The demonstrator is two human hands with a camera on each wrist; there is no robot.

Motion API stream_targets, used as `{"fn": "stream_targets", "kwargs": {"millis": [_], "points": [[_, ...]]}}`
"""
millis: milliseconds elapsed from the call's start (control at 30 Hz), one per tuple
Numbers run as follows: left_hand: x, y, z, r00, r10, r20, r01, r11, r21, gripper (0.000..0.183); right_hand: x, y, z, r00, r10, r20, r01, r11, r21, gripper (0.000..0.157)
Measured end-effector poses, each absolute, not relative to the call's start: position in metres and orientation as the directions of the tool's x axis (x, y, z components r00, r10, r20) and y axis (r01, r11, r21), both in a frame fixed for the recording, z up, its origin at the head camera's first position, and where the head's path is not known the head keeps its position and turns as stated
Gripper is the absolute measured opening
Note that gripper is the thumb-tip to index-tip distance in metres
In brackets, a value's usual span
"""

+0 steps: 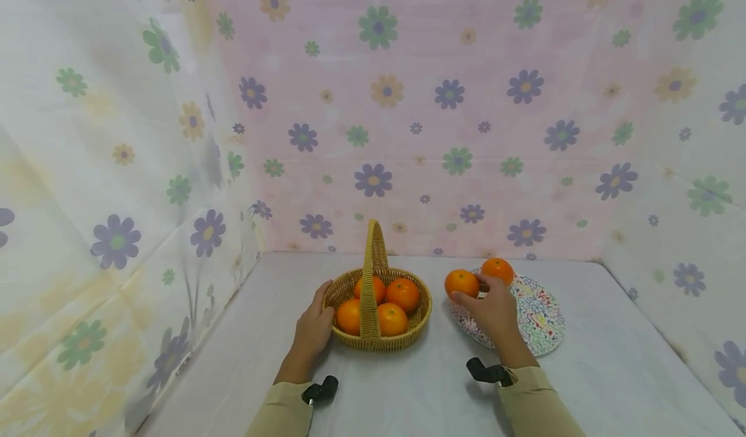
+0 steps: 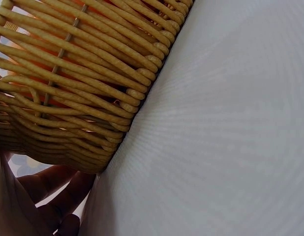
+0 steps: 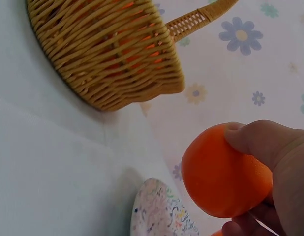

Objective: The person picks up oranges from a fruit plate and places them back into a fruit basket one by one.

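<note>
A woven basket [image 1: 381,345] with a tall arched handle stands on the table and holds several oranges [image 1: 403,294]. My left hand [image 1: 313,327] grips its left end, the fingers curved round the outside of the wall. In the left wrist view these fingers [image 2: 56,189] reach behind the wicker, low down by the tabletop. My right hand [image 1: 495,307] holds one orange [image 1: 462,285] between thumb and fingers. In the right wrist view this orange [image 3: 223,172] is raised above the edge of the speckled plate [image 3: 157,211]. Another orange [image 1: 498,271] lies on the plate's far side.
The multicoloured speckled plate [image 1: 544,320] lies to the right of the basket on a white-covered table [image 1: 408,392]. Flower-patterned cloth [image 1: 419,145] hangs behind the table and along both sides. Each wrist carries a black mount [image 1: 488,372].
</note>
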State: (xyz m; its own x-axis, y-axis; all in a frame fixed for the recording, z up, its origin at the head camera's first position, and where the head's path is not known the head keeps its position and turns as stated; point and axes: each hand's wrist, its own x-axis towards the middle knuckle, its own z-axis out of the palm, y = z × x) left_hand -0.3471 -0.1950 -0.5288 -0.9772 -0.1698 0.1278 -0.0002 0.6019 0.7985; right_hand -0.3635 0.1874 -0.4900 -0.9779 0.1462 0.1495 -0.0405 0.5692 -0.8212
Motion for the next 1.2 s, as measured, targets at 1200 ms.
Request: {"fn": "stream_targets", "kwargs": {"millis": [1200], "points": [[-0.346, -0.195, -0.530, -0.974, -0.161, 0.159, 0.028, 0.613, 0.789, 0.061, -0.343, 0.147, -0.454, -0.953, 0.065, 0.296, -0.217, 0.539, -0.814, 0.076]]}}
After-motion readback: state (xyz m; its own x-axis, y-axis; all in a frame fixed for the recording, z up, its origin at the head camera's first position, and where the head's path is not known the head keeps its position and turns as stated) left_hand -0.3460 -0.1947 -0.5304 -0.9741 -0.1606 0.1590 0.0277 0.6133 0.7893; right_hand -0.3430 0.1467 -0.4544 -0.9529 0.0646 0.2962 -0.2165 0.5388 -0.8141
